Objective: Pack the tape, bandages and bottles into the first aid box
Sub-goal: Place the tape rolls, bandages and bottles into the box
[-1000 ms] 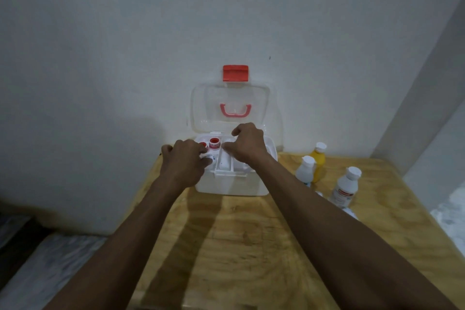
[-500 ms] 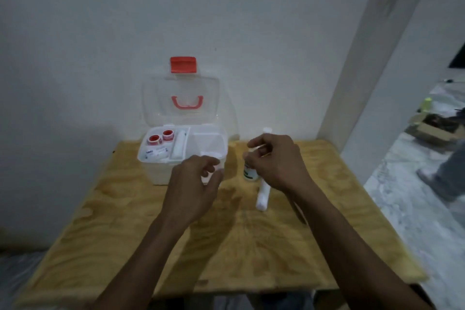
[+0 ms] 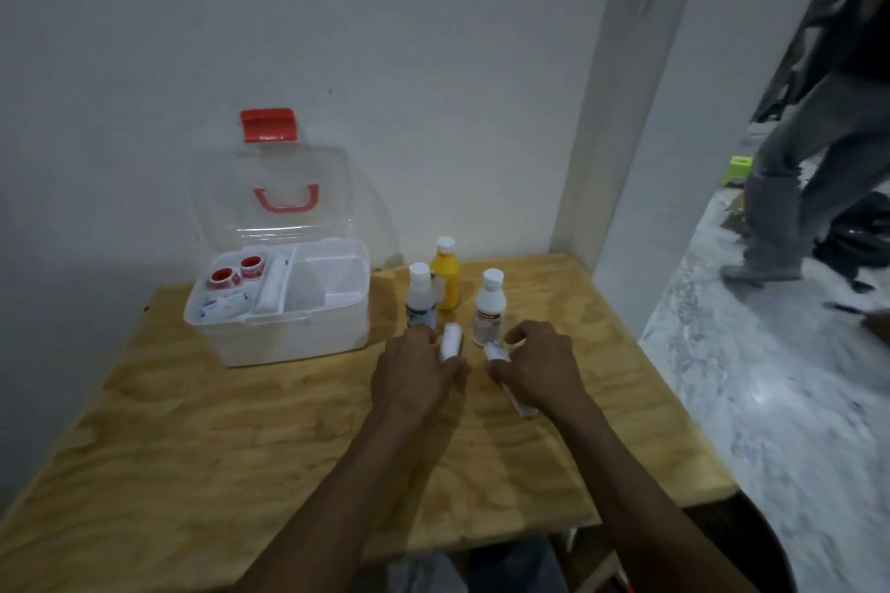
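Both hands are on bandage rolls near the tabletop's middle, the left hand [image 3: 416,368] curled round one roll [image 3: 451,339], the right hand [image 3: 539,364] closed over another [image 3: 497,350], so next they need carrying left into the open box [image 3: 289,332] by the back edge.

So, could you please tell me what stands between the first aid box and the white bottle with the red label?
In the head view, a white bottle and a yellow bottle stand between the box and the red-labelled bottle.
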